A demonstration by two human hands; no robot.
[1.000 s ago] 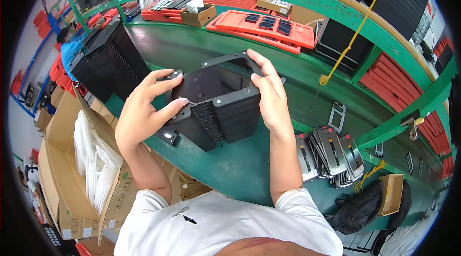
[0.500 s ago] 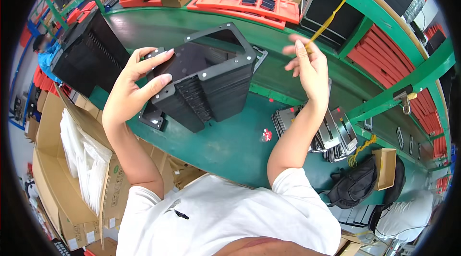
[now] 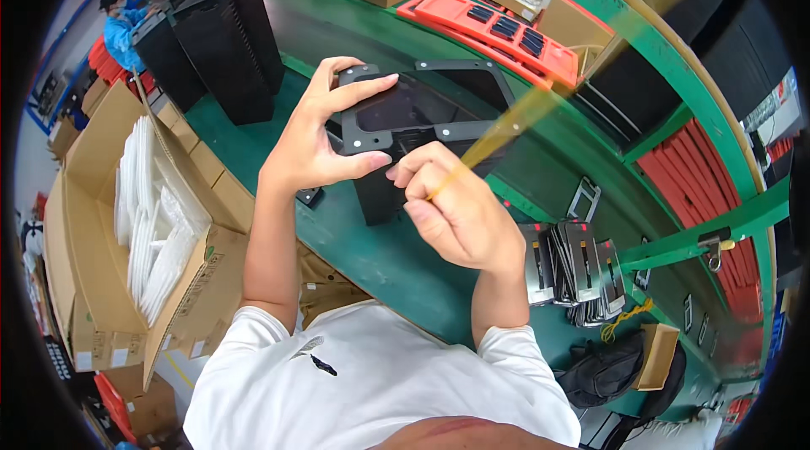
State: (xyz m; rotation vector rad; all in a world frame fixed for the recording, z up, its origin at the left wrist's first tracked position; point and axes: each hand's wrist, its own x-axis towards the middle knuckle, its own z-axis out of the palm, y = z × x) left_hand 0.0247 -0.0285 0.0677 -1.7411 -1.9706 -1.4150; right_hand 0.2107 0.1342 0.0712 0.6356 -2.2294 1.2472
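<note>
Green bench (image 3: 380, 269) fills head view, open carton (image 3: 97, 281) left. Black frame stack (image 3: 413, 104) stands on bench before us; our left hand (image 3: 308, 142) grips its left end, thumb and fingers spread. Our right hand (image 3: 460, 210) curls closed around blurred yellow cord (image 3: 506, 125).

A panel stack (image 3: 380, 104) stood on the bench (image 3: 359, 256), with the left hand (image 3: 316, 134) at its left side and the right hand (image 3: 460, 210) before its near edge. Behind it, to the right, a tray (image 3: 434, 7) bore flat pieces (image 3: 506, 26). Farther back on the left stood taller stacks (image 3: 226, 45); nearer, a carton (image 3: 94, 239) held sheets (image 3: 152, 222). To the right lay piled frames (image 3: 578, 260), with a bag (image 3: 595, 376) before them.
</note>
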